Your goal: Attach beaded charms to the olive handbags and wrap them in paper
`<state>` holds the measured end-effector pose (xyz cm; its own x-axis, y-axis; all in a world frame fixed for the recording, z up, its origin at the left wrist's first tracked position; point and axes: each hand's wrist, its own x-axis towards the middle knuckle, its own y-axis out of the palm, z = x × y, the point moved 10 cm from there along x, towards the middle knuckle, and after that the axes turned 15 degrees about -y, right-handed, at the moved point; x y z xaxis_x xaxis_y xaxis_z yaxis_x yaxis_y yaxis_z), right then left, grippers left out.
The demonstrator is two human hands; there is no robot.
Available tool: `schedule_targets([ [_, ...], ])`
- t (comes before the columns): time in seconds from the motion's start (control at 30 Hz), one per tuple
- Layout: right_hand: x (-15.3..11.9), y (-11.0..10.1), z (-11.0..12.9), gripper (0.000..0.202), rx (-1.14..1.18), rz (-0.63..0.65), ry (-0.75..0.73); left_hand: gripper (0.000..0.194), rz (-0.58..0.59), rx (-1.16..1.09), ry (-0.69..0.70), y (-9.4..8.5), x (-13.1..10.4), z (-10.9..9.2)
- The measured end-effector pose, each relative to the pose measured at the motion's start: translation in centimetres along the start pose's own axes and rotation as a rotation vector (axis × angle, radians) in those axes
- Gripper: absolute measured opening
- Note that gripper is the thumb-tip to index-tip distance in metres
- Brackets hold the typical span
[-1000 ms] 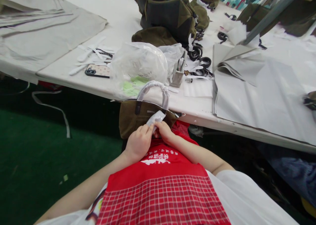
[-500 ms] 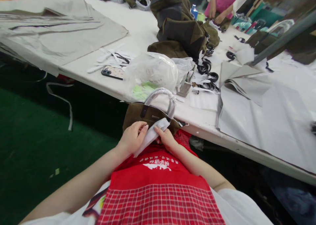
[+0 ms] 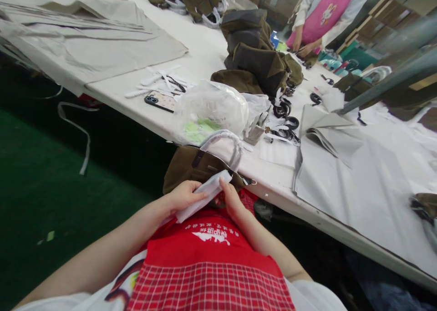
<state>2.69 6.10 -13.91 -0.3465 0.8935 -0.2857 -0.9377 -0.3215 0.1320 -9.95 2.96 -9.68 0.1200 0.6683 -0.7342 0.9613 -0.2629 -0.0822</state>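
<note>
A folded white strip, thin like paper or foam sheet (image 3: 205,193), lies slantwise between my hands. My left hand (image 3: 186,196) grips its lower left part, thumb on top. My right hand (image 3: 231,196) pinches its upper right end between thumb and fingers. Just beyond them a brown-olive handbag (image 3: 180,167) leans at the table edge, its dark trim and a zip showing. The bag's handle (image 3: 223,137) stands up in an arch, wrapped in white material. My fingers under the strip are partly hidden.
On the white table (image 3: 201,42) lie a clear plastic bag (image 3: 211,106), a phone (image 3: 160,100), black strap rolls (image 3: 282,108) and stacked olive bags (image 3: 259,60). Grey sheets (image 3: 334,165) cover the right side. A co-worker in a pink apron (image 3: 324,17) handles something at the back.
My left thumb has shifted from beside the strip to lie flat across it. Both hands and the strip sit slightly lower in view, and the camera has tilted up a little.
</note>
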Motion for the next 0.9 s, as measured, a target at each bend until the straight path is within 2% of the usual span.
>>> schedule_targets([
  [0.1, 0.1, -0.3, 0.0, 0.055, -0.018, -0.009, 0.005, 0.045, -0.018, 0.053, 0.016, -0.4, -0.1, -0.2],
  [0.23, 0.5, -0.3, -0.2, 0.054, -0.043, -0.008, -0.029, 0.050, 0.087, -0.075, -0.055, 0.3, 0.0, 0.8],
  [0.33, 0.5, -0.5, -0.6, 0.056, -0.063, 0.023, 0.005, 0.052, 0.139, -0.151, -0.072, 0.7, -0.1, 1.1],
  [0.4, 0.0, -0.6, -0.2, 0.059, -0.114, 0.133, 0.070, 0.052, 0.136, -0.161, -0.071, 0.6, 0.0, 1.2],
  [0.47, -1.1, -0.5, 0.9, 0.063, -0.215, 0.339, 0.153, 0.051, 0.107, -0.150, -0.077, 0.3, 0.0, 1.3],
  [0.53, -1.8, -1.3, 3.4, 0.060, -0.338, 0.523, 0.154, 0.051, 0.088, -0.137, -0.086, 0.1, 0.1, 1.5],
  [0.57, -1.3, -2.2, 5.4, 0.055, -0.389, 0.536, 0.094, 0.051, 0.090, -0.132, -0.086, 0.1, 0.2, 1.5],
  [0.6, -0.3, -3.5, 7.8, 0.050, -0.425, 0.484, 0.002, 0.051, 0.095, -0.125, -0.079, 0.1, 0.2, 1.5],
  [0.63, 1.2, -5.3, 10.4, 0.046, -0.446, 0.366, -0.113, 0.052, 0.096, -0.112, -0.066, 0.1, 0.2, 1.4],
  [0.7, 4.4, -9.9, 15.6, 0.042, -0.486, 0.028, -0.337, 0.053, 0.080, -0.069, -0.033, 0.0, 0.2, 1.1],
  [0.77, 7.0, -14.1, 19.4, 0.038, -0.557, -0.279, -0.488, 0.055, 0.055, -0.015, -0.004, -0.1, 0.2, 0.7],
  [0.83, 9.6, -16.5, 21.2, 0.031, -0.618, -0.428, -0.546, 0.056, 0.041, 0.036, 0.023, -0.1, 0.2, 0.4],
  [0.9, 11.9, -17.5, 21.6, 0.027, -0.623, -0.463, -0.551, 0.055, 0.035, 0.059, 0.052, 0.0, 0.3, 0.2],
])
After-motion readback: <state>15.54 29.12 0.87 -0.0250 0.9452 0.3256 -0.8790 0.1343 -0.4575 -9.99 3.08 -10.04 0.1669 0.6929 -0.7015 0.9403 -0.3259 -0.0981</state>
